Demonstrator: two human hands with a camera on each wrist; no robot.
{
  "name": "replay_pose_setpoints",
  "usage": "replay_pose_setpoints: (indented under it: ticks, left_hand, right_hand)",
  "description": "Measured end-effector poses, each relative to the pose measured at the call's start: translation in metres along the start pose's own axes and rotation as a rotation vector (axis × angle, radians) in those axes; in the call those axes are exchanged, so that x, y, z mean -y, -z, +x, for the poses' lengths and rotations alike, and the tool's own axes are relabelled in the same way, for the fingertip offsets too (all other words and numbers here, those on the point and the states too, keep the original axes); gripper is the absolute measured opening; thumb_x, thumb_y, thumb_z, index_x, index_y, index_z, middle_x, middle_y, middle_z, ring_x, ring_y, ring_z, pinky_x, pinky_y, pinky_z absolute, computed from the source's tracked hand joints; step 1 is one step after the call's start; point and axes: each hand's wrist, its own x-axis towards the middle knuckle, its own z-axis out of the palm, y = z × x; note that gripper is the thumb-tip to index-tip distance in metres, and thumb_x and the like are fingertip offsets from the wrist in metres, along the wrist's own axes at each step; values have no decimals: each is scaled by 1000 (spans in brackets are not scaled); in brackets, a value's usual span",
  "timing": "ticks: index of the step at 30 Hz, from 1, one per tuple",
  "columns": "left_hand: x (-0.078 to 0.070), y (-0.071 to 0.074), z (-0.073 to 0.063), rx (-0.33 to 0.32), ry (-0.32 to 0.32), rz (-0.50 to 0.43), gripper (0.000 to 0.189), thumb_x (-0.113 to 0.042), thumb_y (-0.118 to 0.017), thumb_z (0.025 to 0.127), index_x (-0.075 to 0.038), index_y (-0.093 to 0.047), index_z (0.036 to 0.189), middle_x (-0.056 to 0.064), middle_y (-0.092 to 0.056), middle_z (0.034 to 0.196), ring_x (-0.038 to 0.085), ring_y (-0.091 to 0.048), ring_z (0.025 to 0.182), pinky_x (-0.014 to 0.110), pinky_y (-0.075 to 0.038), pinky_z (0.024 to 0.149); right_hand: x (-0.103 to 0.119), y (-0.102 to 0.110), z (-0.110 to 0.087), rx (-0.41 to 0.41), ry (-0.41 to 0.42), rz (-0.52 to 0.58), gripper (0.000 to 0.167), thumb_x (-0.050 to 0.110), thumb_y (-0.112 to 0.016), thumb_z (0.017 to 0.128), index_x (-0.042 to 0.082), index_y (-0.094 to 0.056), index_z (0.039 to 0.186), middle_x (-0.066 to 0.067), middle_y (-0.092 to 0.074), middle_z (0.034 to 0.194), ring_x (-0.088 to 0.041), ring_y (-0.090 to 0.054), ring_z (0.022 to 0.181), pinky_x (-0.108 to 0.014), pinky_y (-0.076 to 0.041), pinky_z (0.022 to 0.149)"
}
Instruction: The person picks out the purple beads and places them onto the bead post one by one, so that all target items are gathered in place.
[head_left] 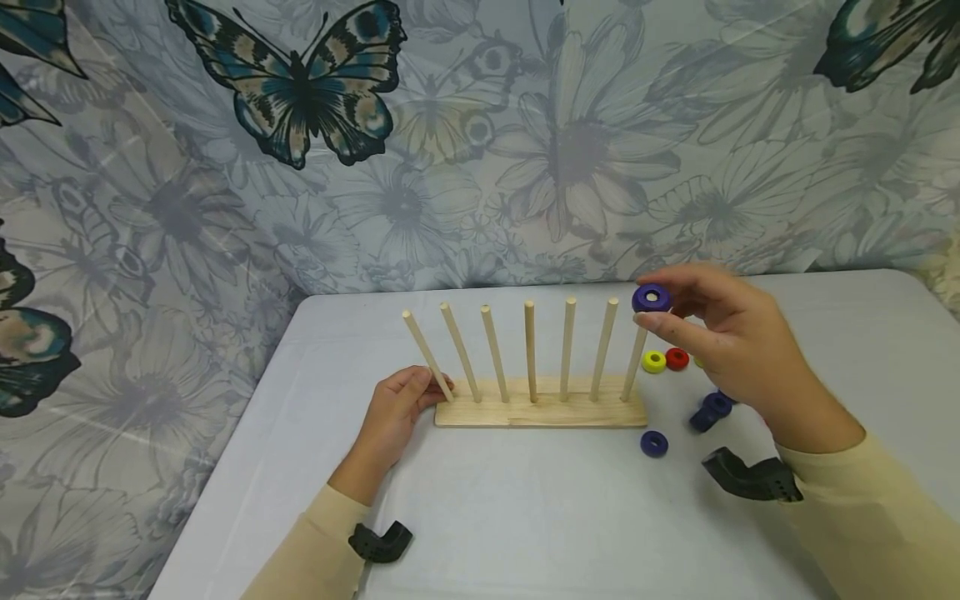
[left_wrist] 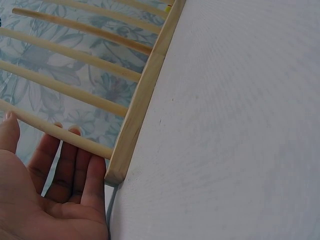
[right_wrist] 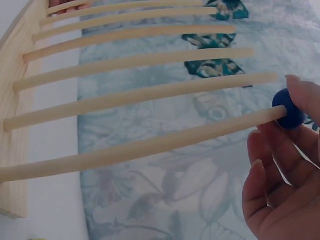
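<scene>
Had the white tabletop (head_left: 525, 517) underneath, with the rack (head_left: 540, 412) upright between left hand (head_left: 397, 408) and right hand (head_left: 723, 346). Spread the left hand's fingers (left_wrist: 66, 165) loosely behind the left end peg (head_left: 425, 350). Pinched a blue ring (right_wrist: 294, 112) in the right hand, on the right end peg's (head_left: 633, 362) tip. Had loose rings (head_left: 677, 367) near the rack's right end.

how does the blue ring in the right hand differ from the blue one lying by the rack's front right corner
The held ring is pinched in the right hand, up at the top of the rightmost peg; the loose ring lies on the white table. The held ring has the peg's tip in its hole; the loose ring's hole holds no peg. Both are round and blue, with a central hole.
</scene>
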Motion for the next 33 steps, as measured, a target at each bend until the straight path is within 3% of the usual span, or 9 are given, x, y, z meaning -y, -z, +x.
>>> replay_pose_setpoints:
  ticks: [3, 12, 18, 21, 27, 33]
  left_hand:
    - [0, 0, 0, 6, -9, -4, 41, -18, -55, 117, 22, -64, 117, 17, -74, 113, 25, -71, 110, 38, -60, 99]
    - [1, -2, 0, 7, -11, -32, 38, -17, -55, 117, 20, -66, 117, 15, -75, 112, 23, -72, 109, 38, -60, 99]
    - [0, -2, 0, 17, -15, -29, 41, -17, -53, 118, 23, -63, 119, 15, -75, 112, 23, -71, 109, 38, -60, 99]
    - [0, -1, 1, 19, -18, -29, 40, -17, -53, 118, 22, -64, 119, 15, -75, 113, 23, -72, 109, 38, -60, 99]
    - [1, -1, 0, 5, -9, -42, 42, -19, -57, 116, 23, -63, 120, 17, -74, 113, 24, -72, 110, 38, -60, 98]
    - [1, 0, -1, 3, -9, -53, 46, -21, -58, 116, 24, -62, 123, 15, -74, 113, 23, -71, 109, 38, -60, 99]
  right_hand:
    - [-2, -2, 1, -8, 0, -20, 48, -23, -81, 83, -1, -75, 126, -1, -72, 107, -14, -65, 90, -13, -55, 74]
    - [-1, 1, -2, 24, 19, 2, 48, -25, -78, 86, -5, -72, 129, -6, -72, 113, -16, -67, 94, -15, -56, 80]
    - [3, 9, -5, 59, -178, 76, 34, -4, -68, 106, 5, -70, 139, -7, -71, 127, -20, -69, 108, -18, -56, 88]
    - [4, 14, -5, 77, -204, 156, 32, 3, -58, 112, 4, -67, 143, -11, -70, 130, -24, -66, 111, -21, -54, 91]
    - [1, 17, -4, 102, -132, 443, 34, 1, -43, 116, -11, -61, 142, -25, -64, 130, -32, -60, 115, -28, -52, 99]
    - [-7, 16, -6, 114, -61, 638, 37, 1, -36, 118, -20, -54, 141, -29, -61, 133, -35, -60, 117, -33, -52, 100]
